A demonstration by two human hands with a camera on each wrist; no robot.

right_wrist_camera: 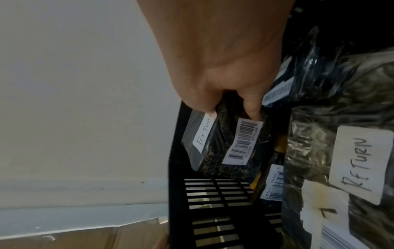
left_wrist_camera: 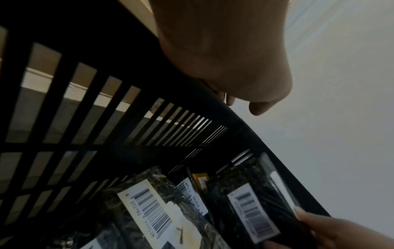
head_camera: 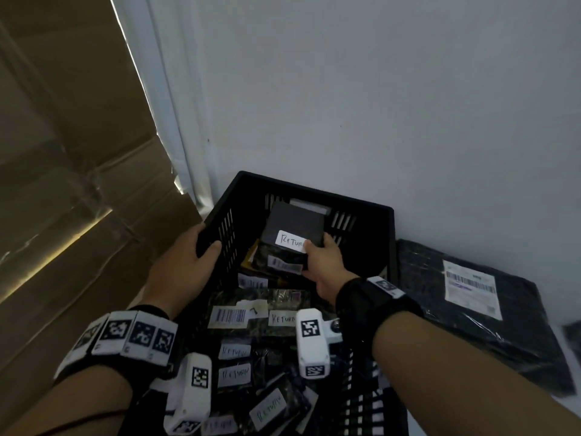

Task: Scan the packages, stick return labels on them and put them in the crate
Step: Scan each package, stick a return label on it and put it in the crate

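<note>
A black slatted crate (head_camera: 371, 212) stands against the wall, holding several dark wrapped packages with barcode and handwritten RETURN labels. My right hand (head_camera: 323, 262) grips a small black package (head_camera: 295, 225) with a white RETURN label (head_camera: 290, 242) and a barcode label (right_wrist_camera: 242, 141), held inside the crate's far end above the others. In the right wrist view the thumb and fingers pinch that package (right_wrist_camera: 215, 151) by its near edge. My left hand (head_camera: 195, 256) grips the crate's left rim (left_wrist_camera: 232, 118), fingers curled over it.
A large black wrapped parcel (head_camera: 471, 313) with a printed shipping label lies on the surface right of the crate. Big cardboard boxes (head_camera: 69, 184) stand close on the left. A white wall (head_camera: 377, 105) rises directly behind the crate.
</note>
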